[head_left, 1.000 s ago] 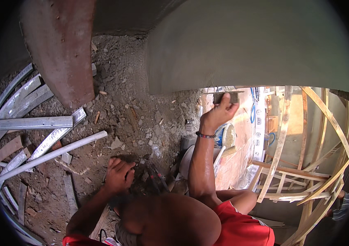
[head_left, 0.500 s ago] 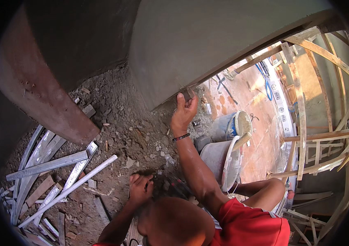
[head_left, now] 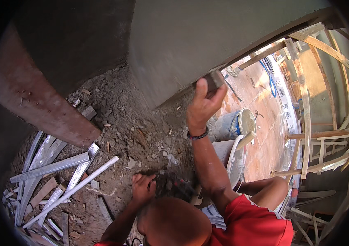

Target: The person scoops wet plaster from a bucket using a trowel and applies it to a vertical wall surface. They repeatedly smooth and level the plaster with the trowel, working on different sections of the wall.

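Block (head_left: 214,80) far right at edge of plastered wall (head_left: 215,33), pinched in grip of right hand (head_left: 204,105). Left hand (head_left: 143,188) near left over rubble (head_left: 137,137), grip half-curled; cannot tell whether holding anything.

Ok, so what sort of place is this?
Most likely a building site, unfinished: there is rubble-strewn ground, loose metal channels lie piled at the left, and a rough timber framework stands at the right.

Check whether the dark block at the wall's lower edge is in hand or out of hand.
In hand: the right hand has its fingers closed on the dark block.
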`<state>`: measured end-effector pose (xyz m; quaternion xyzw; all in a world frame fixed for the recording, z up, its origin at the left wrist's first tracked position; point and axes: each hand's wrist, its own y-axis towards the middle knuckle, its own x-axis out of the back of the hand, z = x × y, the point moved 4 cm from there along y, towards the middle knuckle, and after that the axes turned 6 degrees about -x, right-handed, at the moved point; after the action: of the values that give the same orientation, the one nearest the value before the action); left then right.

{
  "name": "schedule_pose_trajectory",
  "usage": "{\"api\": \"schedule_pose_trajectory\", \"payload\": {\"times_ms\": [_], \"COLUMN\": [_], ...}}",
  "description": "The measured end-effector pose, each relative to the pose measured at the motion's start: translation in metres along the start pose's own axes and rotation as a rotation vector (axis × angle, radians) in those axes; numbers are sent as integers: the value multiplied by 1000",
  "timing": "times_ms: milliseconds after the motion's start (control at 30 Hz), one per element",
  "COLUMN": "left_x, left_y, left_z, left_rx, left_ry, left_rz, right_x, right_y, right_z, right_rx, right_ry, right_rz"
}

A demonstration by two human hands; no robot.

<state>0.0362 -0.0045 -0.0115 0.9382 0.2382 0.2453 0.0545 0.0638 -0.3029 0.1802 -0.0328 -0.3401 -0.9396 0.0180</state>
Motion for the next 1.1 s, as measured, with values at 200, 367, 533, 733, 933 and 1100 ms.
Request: {"api": "schedule_pose_trajectory", "payload": {"times_ms": [200,367,533,733,933,1100], "left_x": [1,0,-2,0,-4,-3], "left_y": [0,0,-1,-1,-5,-2], "left_z": [0,1,4,2,5,4], "left_rx": [-1,-2,18,-34,-1,-30], "left_ry": [-7,-5,5,10,41,25], "left_rz": [-14,-21,3,-55,-42,-66], "right_x": [2,10,18,-6,17,16], "right_y": [-39,89,95,1,134,134], "right_z": [-38,81,75,1,121,137], "right_rx": [-273,325,253,39,384,383], "right_ry": [63,59,4,-44,150,64], "right_rz": [62,-37,-40,-1,-45,2]}}
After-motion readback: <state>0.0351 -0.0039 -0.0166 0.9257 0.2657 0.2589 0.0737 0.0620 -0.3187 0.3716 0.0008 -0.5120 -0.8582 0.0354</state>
